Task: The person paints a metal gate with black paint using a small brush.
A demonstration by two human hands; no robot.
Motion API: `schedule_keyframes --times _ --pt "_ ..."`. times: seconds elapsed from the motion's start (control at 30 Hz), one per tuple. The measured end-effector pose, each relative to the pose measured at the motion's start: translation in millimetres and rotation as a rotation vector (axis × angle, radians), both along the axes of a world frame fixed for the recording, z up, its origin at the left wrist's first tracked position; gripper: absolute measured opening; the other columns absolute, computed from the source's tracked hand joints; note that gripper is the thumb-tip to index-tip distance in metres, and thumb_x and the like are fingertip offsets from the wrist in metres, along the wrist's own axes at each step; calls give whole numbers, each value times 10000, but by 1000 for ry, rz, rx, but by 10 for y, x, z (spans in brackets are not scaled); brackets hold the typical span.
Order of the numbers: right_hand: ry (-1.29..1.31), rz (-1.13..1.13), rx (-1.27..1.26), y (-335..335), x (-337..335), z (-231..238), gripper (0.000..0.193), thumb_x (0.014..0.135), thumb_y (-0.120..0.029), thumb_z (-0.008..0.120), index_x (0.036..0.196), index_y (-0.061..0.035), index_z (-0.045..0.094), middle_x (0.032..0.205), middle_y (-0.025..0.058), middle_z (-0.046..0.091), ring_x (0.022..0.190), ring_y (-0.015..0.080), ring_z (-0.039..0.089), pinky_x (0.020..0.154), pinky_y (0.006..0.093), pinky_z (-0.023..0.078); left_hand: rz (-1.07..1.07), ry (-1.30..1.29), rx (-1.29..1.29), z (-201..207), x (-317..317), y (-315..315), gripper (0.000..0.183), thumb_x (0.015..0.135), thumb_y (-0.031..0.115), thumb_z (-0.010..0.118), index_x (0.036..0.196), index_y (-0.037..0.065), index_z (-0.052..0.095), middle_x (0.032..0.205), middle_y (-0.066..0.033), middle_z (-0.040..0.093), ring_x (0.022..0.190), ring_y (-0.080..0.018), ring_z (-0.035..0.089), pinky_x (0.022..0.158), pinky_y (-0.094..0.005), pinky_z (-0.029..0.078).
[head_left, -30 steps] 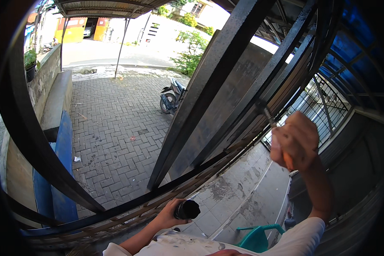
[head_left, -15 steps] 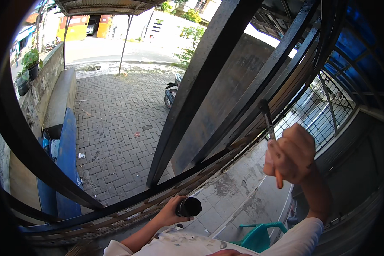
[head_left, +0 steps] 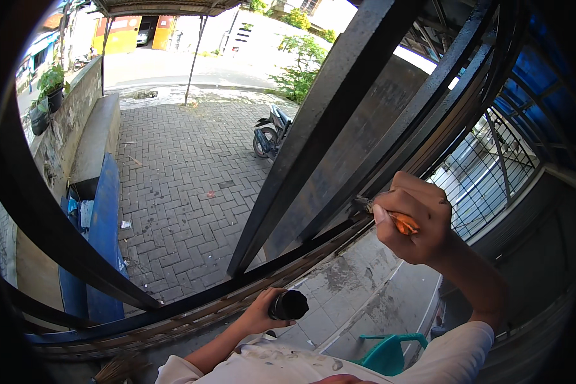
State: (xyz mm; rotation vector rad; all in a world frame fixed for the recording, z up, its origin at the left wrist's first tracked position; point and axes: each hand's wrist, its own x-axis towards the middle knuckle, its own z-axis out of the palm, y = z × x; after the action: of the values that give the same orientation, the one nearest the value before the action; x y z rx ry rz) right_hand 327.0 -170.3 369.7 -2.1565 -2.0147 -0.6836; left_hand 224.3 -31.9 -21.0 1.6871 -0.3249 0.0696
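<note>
My right hand [head_left: 416,219] is closed around the orange handle of a paintbrush [head_left: 404,223]. The brush points away from me toward the dark metal bars; its bristle end is mostly hidden behind my fingers and against the bars, so I cannot tell whether it touches them. Low in the middle, my left hand [head_left: 260,313] grips a small black cup [head_left: 290,305] from its left side, and the inside looks dark. Black metal bars [head_left: 320,121] of a fence or gate slant up in front of me, their surface glossy in places.
Beyond the bars lies grey block paving [head_left: 185,173] with a parked motorbike [head_left: 272,133]. A blue board [head_left: 104,243] leans by a low wall at left. A green plastic chair [head_left: 390,354] stands near my right side, and a broom [head_left: 116,368] lies at lower left.
My right hand has turned and moved slightly left, swinging the brush from upright to pointing away toward the bars. The left hand with the cup has shifted slightly up and right.
</note>
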Motion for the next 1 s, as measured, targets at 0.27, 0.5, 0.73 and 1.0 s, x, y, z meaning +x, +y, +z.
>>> schedule_keyframes --times 0.27,0.5,0.73,1.0 --pt "-84 5 0 -67 19 -101 133 789 -24 712 820 -22 583 663 60 542 579 188 533 482 315 415 10 -16 6 12 -47 -2 869 692 320 934 1395 30 513 1316 -173 575 1263 -315 556 1102 -406 424" --pt "-79 29 -72 -35 2 -225 155 743 12 723 807 -17 585 651 50 506 564 186 495 471 323 402 -22 -2 0 31 -35 -15 856 700 324 929 1389 31 514 1324 -170 573 1263 -314 557 1103 -406 423" --pt "-119 13 -51 -92 -93 -91 152 756 8 720 832 -22 591 672 48 499 596 183 509 489 308 402 -4 -36 -25 31 -53 -30 863 696 379 931 1367 22 521 1276 -178 574 1242 -345 550 1078 -422 433" --pt "-181 10 -46 -82 -159 -88 162 773 -14 725 820 -45 573 686 27 514 619 158 523 511 285 415 -16 -25 -35 14 -30 -17 876 692 385 935 1370 20 517 1283 -181 572 1243 -342 550 1081 -420 431"
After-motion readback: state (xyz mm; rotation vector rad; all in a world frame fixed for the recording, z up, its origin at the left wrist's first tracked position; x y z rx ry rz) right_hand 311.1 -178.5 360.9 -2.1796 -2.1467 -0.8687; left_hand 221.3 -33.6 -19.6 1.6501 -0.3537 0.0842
